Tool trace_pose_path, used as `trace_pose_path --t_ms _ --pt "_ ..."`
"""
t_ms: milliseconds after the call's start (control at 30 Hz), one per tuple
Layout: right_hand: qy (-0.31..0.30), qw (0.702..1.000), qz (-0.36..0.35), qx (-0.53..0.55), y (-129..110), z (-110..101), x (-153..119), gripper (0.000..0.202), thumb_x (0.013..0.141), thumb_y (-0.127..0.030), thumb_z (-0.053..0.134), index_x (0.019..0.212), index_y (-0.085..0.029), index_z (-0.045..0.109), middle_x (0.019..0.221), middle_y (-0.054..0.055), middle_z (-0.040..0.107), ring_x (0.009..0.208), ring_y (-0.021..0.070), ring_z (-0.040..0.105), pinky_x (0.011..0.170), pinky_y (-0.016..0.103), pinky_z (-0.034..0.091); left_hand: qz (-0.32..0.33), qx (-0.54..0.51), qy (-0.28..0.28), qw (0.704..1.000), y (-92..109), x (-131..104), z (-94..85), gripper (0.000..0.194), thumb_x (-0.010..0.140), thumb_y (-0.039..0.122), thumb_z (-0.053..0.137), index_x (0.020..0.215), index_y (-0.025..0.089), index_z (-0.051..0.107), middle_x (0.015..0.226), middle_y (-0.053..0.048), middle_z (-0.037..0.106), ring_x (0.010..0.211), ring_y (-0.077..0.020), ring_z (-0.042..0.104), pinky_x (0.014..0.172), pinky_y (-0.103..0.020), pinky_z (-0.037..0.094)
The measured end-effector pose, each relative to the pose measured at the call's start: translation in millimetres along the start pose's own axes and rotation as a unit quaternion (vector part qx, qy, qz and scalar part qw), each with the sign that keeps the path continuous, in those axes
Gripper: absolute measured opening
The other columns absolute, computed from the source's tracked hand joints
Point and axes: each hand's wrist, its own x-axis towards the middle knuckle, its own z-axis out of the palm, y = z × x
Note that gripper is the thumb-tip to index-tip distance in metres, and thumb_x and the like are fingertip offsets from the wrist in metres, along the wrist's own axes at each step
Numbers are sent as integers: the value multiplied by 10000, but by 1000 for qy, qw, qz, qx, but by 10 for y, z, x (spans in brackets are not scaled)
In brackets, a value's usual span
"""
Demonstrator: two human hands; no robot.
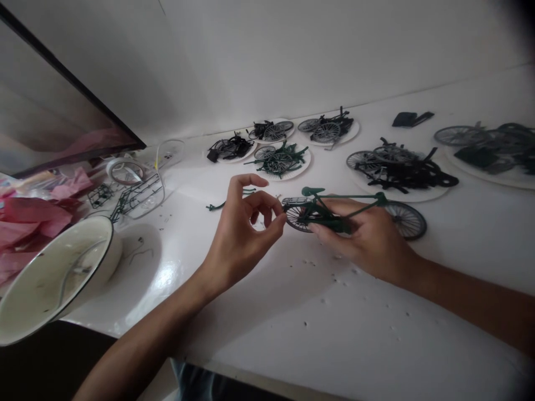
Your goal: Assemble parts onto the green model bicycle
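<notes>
A green miniature bicycle (355, 196) with a saddle, a silver rear rack and two dark spoked wheels lies sideways over the white table. My right hand (368, 239) grips its lower frame between thumb and fingers. At its rear wheel (297, 217), my left hand (251, 223) has thumb and forefinger tips close together, pinched at the wheel's left edge. Whether a small part sits between those tips is too small to tell. Behind the left hand a thin green curved part (215, 207) rests on the table. No handlebar or fork shows clearly on the bicycle.
Plates of bicycle parts stand along the back, one with green parts (281, 160), another with black parts (401, 170). An enamel basin (111, 245) sits at the left edge, beside pink wrapping (37, 217) and wire frames (142, 195). Tiny bits dot the table (267, 340).
</notes>
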Motion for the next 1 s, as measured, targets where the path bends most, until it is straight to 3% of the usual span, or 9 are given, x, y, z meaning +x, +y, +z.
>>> trace_pose_path --t_ms 167,333,467,700,900,1000 --pt "-5 1000 -8 0 -3 -6 9 68 868 -208 640 930 -202 668 873 -11 652 773 131 586 664 210 451 -36 -5 -26 999 5 -43 5 630 826 150 662 1337 292 321 873 2 633 460 -39 438 401 -197 316" --pt "-18 1000 -2 0 -28 -20 7 69 884 -201 621 943 -187 654 903 24 654 809 162 585 705 249 463 -17 27 -22 999 19 -71 23 744 828 143 651 1437 322 264 883 1 625 423 -28 377 389 -212 297" --pt "-19 1000 -4 2 -21 -17 1 77 885 -207 625 954 -193 656 908 31 654 813 174 593 685 259 472 5 49 -6 999 29 -72 36 590 834 132 622 1345 292 375 873 3 604 464 -51 416 417 -226 331" --pt "-7 1000 -1 -10 2 -4 -2 77 887 -215 627 957 -209 660 903 10 666 815 159 613 701 240 486 -10 56 13 998 -22 -29 -42 60 850 190 661 887 189 613 905 -29 629 595 -74 523 492 -228 396" --pt "-8 1000 -2 -9 -4 -16 -1 134 883 -195 625 1008 -204 671 964 18 680 872 166 630 718 238 498 -29 -3 -42 999 -23 -2 -89 96 883 251 674 915 165 702 975 -65 688 588 -74 571 494 -226 454" --pt "-6 1000 -7 -17 -8 -21 3 140 880 -190 624 1009 -208 675 957 22 684 861 172 633 715 246 505 -60 -14 -59 996 -3 1 -94 132 895 282 667 922 161 710 864 -56 699 508 -70 578 415 -214 411"
